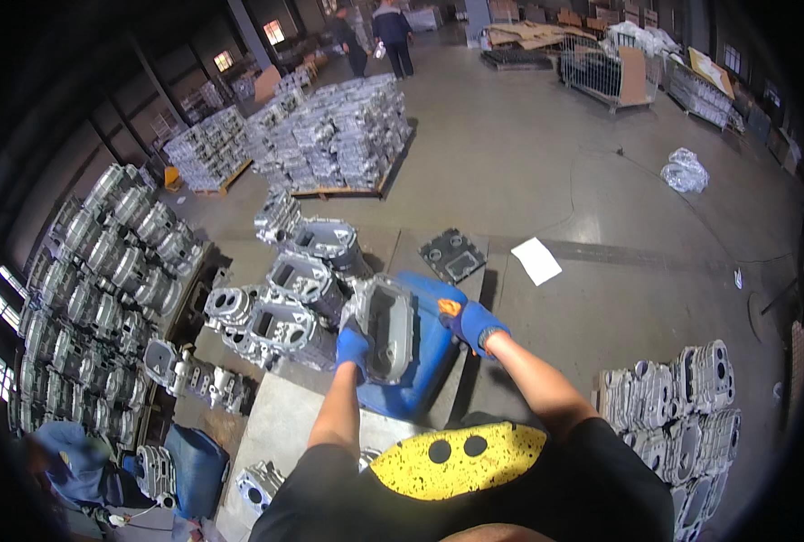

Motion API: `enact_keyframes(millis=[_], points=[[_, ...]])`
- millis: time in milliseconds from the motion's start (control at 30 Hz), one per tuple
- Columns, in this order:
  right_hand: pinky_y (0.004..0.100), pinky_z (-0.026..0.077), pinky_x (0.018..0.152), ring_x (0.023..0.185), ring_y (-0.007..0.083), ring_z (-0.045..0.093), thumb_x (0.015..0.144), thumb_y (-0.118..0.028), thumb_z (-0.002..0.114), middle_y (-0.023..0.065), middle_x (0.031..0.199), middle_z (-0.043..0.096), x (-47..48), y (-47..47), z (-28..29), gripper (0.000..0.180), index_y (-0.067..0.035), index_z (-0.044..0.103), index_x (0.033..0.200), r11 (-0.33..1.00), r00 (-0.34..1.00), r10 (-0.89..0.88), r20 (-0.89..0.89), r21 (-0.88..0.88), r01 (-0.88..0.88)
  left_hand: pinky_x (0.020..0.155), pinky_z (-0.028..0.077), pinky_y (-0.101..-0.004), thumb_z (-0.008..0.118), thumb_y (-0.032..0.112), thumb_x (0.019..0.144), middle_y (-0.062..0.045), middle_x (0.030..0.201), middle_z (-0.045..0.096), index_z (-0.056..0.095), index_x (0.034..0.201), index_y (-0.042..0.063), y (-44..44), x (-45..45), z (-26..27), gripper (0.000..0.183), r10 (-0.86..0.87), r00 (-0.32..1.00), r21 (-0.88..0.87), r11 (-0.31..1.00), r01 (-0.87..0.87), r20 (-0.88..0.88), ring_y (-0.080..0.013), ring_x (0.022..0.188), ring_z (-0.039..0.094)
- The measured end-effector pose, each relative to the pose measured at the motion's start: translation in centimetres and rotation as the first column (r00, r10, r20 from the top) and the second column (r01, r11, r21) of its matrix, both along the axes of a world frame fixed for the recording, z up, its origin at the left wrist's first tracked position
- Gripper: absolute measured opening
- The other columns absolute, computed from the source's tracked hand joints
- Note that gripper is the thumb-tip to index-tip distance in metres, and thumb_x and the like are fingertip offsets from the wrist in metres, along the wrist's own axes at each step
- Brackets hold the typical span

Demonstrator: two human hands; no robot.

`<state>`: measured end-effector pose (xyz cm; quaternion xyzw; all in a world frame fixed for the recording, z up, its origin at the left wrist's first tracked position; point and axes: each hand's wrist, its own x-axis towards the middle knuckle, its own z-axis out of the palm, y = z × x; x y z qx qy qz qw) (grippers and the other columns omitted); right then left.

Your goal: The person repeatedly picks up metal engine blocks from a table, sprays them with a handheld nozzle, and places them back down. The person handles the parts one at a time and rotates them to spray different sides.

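My left hand, in a blue glove, grips the left side of a hollow cast-metal housing. The housing is tilted with its open, flanged side up and rests on a blue plastic drum or pad. To its right, apart from the housing, my right hand is closed around an orange object. Its kind is unclear, since the glove covers much of it. Left of my left hand, several similar housings stand close together on the worktable. Beyond the drum lies a dark flat plate with cutouts.
Castings are stacked at left, ahead on a pallet and at right. A white sheet and clear plastic lie on the floor. One person works at lower left beside a blue drum; two people stand far off.
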<state>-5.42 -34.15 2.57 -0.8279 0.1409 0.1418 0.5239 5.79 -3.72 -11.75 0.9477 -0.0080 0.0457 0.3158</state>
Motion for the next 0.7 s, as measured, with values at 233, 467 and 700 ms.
enact_keyframes(millis=[233,467,700], points=[[0.0301,0.044,0.038,0.046,0.0142,0.057,0.092,-0.031,0.063,0.0079,0.068,0.065,1.0,-0.9,-1.3,0.037,-0.004,0.065,0.116,0.975,0.956,0.028,0.291,0.202,-0.090,0.082,0.052,-0.0483,0.063,0.018,0.077,-0.026,0.106,0.065,0.060,0.119,0.007,1.8,1.6,-3.1,0.043,-0.030,0.998,-0.120,0.993,0.024,-0.049,-0.0454,0.098,0.061],[0.0292,0.044,0.039,0.044,0.0139,0.056,0.091,-0.032,0.065,0.0076,0.065,0.063,0.8,-1.7,0.5,0.033,-0.001,0.066,0.100,0.984,0.999,0.052,-0.008,0.171,-0.050,0.067,0.047,-0.0387,0.062,0.015,0.083,-0.014,0.094,0.064,0.059,0.122,0.010,2.4,2.2,-5.2,0.039,0.038,0.995,-0.317,0.946,-0.068,-0.097,-0.0287,0.079,0.058],[0.0337,0.046,0.043,0.046,0.0155,0.057,0.090,-0.034,0.064,0.0084,0.062,0.062,1.4,-2.1,-0.9,0.039,0.004,0.066,0.100,0.994,0.998,0.059,0.027,0.095,-0.062,0.055,0.045,-0.0283,0.062,0.009,0.089,-0.003,0.086,0.064,0.057,0.127,0.008,1.9,0.5,-2.9,0.039,0.002,0.995,-0.259,0.966,-0.027,-0.095,-0.0105,0.067,0.056]])
